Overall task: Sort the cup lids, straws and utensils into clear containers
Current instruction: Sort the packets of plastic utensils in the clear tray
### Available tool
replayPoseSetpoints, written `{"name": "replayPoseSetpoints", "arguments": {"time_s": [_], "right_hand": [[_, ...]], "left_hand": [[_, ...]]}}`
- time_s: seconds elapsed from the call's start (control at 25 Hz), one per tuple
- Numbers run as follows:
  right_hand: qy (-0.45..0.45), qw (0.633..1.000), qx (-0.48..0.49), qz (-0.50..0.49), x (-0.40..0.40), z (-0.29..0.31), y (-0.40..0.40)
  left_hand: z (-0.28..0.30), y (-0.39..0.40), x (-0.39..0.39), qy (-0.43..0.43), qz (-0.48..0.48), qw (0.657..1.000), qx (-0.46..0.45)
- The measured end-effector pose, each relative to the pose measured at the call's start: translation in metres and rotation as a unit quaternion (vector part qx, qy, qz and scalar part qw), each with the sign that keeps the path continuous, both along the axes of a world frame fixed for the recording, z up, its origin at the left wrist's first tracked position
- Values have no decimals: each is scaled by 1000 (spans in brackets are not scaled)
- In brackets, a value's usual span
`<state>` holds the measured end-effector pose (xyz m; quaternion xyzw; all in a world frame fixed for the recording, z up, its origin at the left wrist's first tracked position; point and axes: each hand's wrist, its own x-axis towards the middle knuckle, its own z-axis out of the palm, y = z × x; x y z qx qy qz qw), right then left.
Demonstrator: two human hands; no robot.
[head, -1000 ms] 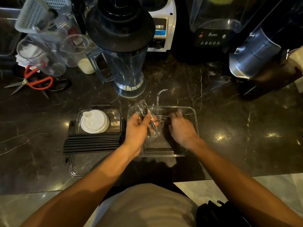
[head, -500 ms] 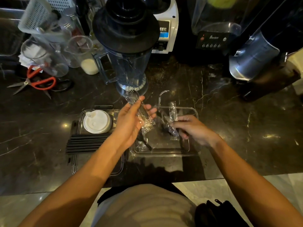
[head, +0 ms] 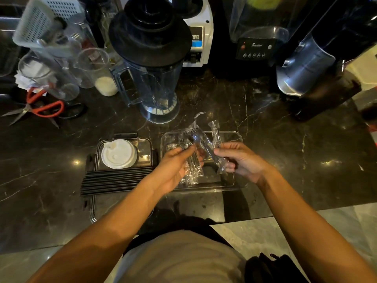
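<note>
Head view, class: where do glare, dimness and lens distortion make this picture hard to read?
Head view: dim overall; bright glints on the dark marble counter; the wrapped utensils blur into the clear container; wide-angle bending tilts the blender jug at the edges.

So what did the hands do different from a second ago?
Both hands lifted out of the clear container. The left hand now grips several wrapped utensils; the right hand took hold of one wrapped utensil. The white lids and black straws stayed put.

Dark veined marble counter under dim light spots, pale stone floor below its edge.
</note>
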<state>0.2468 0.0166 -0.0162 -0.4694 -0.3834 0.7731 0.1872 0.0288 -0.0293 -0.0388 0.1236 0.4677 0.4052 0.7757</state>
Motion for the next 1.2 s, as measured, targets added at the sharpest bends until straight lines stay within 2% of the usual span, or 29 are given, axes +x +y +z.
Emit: {"name": "replayPoseSetpoints", "arguments": {"time_s": [0.2, 0.36, 0.6, 0.8, 0.88, 1.0, 1.12, 1.2], "right_hand": [[28, 999, 16, -39, 2, -1, -6], [-35, 999, 23, 33, -7, -3, -13], [-100, 992, 23, 75, -17, -11, -17], [-165, 975, 31, 147, -17, 2, -15], [-231, 950, 82, 191, -10, 14, -6], [-349, 864, 249, 264, -7, 29, 4], [-378, 773, 367, 353, -14, 41, 8], [-397, 741, 410, 353, -24, 45, 9]], "left_hand": [[-4, -4, -2, -8, 2, 1000, 6], [-9, -5, -5, -1, -13, 1000, 5], [-14, -6, -8, -13, -1, 1000, 22], [-12, -7, -8, 12, 44, 999, -1], [-10, -6, -14, -12, 42, 999, 0], [-7, -5, -20, -11, -9, 1000, 6], [-2, -2, -22, 36, -98, 994, 31], [2, 3, -24, 69, -169, 982, 45]]}}
